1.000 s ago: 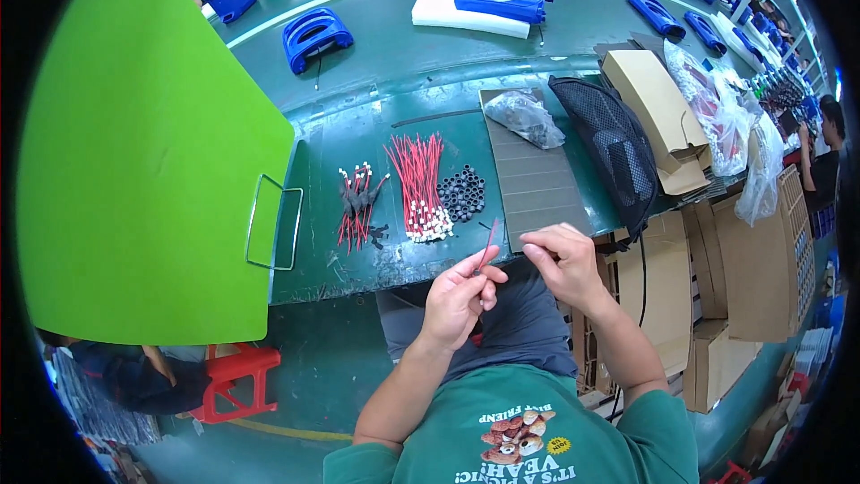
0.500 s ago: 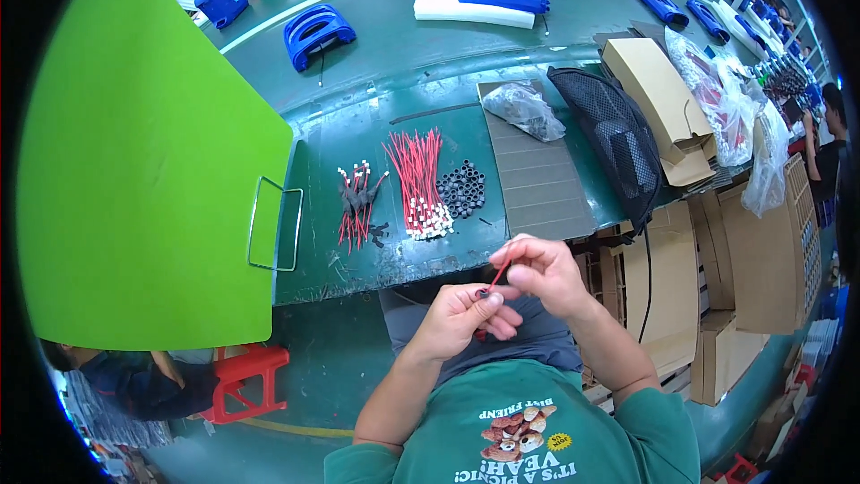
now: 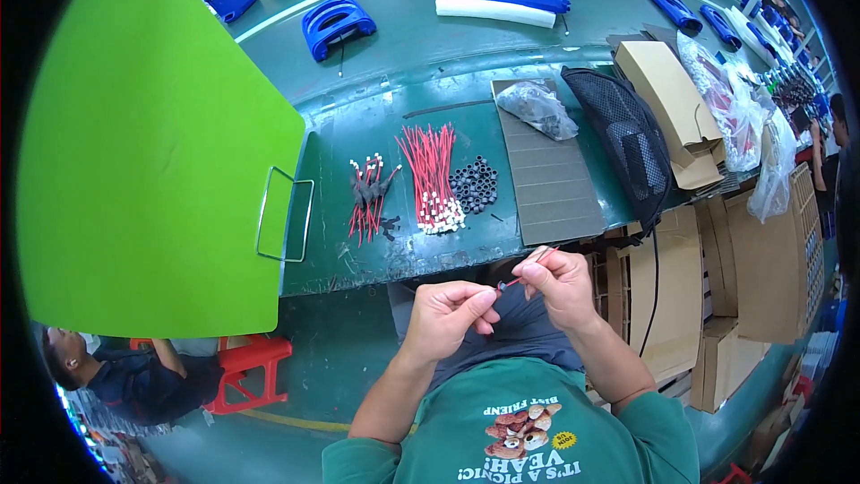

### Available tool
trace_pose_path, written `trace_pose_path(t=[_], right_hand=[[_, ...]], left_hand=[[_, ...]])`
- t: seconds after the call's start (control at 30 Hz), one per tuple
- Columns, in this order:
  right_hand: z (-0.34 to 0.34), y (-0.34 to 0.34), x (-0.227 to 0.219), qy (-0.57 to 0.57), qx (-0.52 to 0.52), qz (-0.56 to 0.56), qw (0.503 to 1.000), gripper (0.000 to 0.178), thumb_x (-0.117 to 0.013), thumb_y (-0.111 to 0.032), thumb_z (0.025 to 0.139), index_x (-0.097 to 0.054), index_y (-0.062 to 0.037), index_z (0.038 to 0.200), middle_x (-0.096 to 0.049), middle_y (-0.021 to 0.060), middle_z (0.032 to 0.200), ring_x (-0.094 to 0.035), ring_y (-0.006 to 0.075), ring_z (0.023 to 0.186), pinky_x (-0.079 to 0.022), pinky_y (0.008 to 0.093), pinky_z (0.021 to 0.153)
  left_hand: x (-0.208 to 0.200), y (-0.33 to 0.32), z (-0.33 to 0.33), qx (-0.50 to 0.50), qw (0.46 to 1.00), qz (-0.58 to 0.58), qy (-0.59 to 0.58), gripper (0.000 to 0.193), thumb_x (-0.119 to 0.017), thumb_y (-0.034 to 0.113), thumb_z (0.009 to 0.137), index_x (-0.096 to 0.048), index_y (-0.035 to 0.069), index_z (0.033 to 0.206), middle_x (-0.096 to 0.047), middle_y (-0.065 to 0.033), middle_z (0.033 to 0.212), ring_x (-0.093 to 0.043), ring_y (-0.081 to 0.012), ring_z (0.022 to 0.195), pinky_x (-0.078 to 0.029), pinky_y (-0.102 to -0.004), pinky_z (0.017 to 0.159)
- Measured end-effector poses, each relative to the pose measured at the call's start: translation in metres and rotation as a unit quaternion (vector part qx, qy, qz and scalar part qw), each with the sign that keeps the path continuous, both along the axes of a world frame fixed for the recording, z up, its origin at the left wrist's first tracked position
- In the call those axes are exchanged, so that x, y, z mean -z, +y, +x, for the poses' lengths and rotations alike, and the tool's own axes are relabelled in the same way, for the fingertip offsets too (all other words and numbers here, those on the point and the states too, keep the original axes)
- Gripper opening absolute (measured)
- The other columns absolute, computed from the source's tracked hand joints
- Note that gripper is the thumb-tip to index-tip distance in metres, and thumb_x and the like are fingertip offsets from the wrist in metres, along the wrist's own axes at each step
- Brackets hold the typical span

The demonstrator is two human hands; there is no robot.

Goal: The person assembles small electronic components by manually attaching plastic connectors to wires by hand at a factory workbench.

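Over my lap, just off the table's near edge, my hands stretch a red wire (image 3: 513,282) between them. My left hand (image 3: 451,315) is closed in a pinch at the wire's left end, where a small dark piece (image 3: 501,286) shows at the fingertips. Thumb and fingers of my right hand (image 3: 559,289) grip the wire farther along, its tip poking out above them. On the table lie a bundle of red wires (image 3: 428,157) with white connectors, a heap of black rings (image 3: 474,186), and a smaller bunch of red wires with dark wrapping (image 3: 368,193).
A green panel (image 3: 161,152) with a metal handle stands at left. Right of the rings are a grey cardboard sheet (image 3: 555,188), a plastic bag (image 3: 537,109), a black mesh bag (image 3: 623,130) and a cardboard box (image 3: 667,108). Blue housings (image 3: 337,27) sit farther back.
My hands have drawn apart sideways, and the wire now slants lower between them. The right hand has moved right and slightly down. The whole view has shifted a little.
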State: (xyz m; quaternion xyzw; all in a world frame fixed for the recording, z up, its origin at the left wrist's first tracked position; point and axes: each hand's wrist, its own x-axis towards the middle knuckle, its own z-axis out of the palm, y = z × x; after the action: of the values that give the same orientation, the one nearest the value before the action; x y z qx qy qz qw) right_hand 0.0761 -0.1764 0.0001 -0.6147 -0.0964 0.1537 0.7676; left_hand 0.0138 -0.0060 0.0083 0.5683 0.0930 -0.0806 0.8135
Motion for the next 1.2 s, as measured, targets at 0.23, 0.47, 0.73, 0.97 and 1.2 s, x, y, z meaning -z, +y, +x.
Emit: trace_pose_path(t=[0.23, 0.47, 0.73, 0.97, 1.2], right_hand=[[0.007, -0.008, -0.043, -0.500, -0.065, -0.332, 0.797, 0.057, -0.072, -0.034, 0.064, -0.055, -0.0028, 0.109, -0.058, 0.0143, 0.103, -0.058, 0.0288, 0.087, -0.047, 0.0347, 0.076], [-0.011, -0.005, -0.022, -0.387, -0.166, -0.286, 0.860, 0.015, -0.064, -0.016, 0.075, -0.061, -0.0044, 0.083, -0.059, 0.0091, 0.068, -0.059, 0.0252, 0.060, -0.047, 0.0346, 0.051], [-0.008, -0.013, -0.032, -0.224, -0.267, -0.246, 0.904, 0.017, -0.064, -0.015, 0.077, -0.061, -0.0027, 0.089, -0.061, 0.0075, 0.068, -0.059, 0.0171, 0.057, -0.046, 0.0286, 0.051], [-0.011, -0.020, -0.023, -0.069, -0.203, -0.198, 0.956, 0.011, -0.061, -0.011, 0.079, -0.066, -0.0015, 0.076, -0.057, 0.0032, 0.054, -0.052, 0.0064, 0.049, -0.040, 0.0215, 0.046], [-0.005, -0.021, -0.022, -0.014, -0.187, -0.181, 0.966, 0.010, -0.060, -0.011, 0.080, -0.066, -0.0024, 0.078, -0.056, 0.0015, 0.056, -0.050, 0.0050, 0.051, -0.039, 0.0216, 0.047]], left_hand=[[-0.004, 0.013, 0.000, 0.080, 0.985, 0.153, 0.002, 0.014, -0.058, 0.012, 0.084, -0.064, -0.001, 0.082, -0.060, -0.0025, 0.062, -0.052, -0.0039, 0.051, -0.042, -0.0183, 0.045], [-0.013, 0.008, -0.001, 0.141, 0.971, 0.190, -0.019, 0.015, -0.054, 0.011, 0.085, -0.062, 0.001, 0.078, -0.057, -0.0014, 0.057, -0.049, -0.0038, 0.048, -0.039, -0.0192, 0.042], [-0.018, 0.012, -0.001, 0.174, 0.965, 0.189, -0.055, 0.014, -0.055, 0.010, 0.084, -0.062, 0.000, 0.076, -0.057, -0.0020, 0.056, -0.051, -0.0050, 0.049, -0.040, -0.0200, 0.043], [-0.019, 0.014, 0.005, 0.113, 0.968, 0.205, -0.092, 0.013, -0.056, 0.009, 0.083, -0.063, 0.000, 0.077, -0.056, -0.0024, 0.055, -0.050, -0.0055, 0.049, -0.040, -0.0212, 0.044], [-0.008, 0.020, 0.005, 0.104, 0.983, 0.151, -0.025, 0.015, -0.057, 0.012, 0.084, -0.063, -0.001, 0.079, -0.058, -0.0023, 0.058, -0.052, -0.0046, 0.050, -0.041, -0.0182, 0.044]])
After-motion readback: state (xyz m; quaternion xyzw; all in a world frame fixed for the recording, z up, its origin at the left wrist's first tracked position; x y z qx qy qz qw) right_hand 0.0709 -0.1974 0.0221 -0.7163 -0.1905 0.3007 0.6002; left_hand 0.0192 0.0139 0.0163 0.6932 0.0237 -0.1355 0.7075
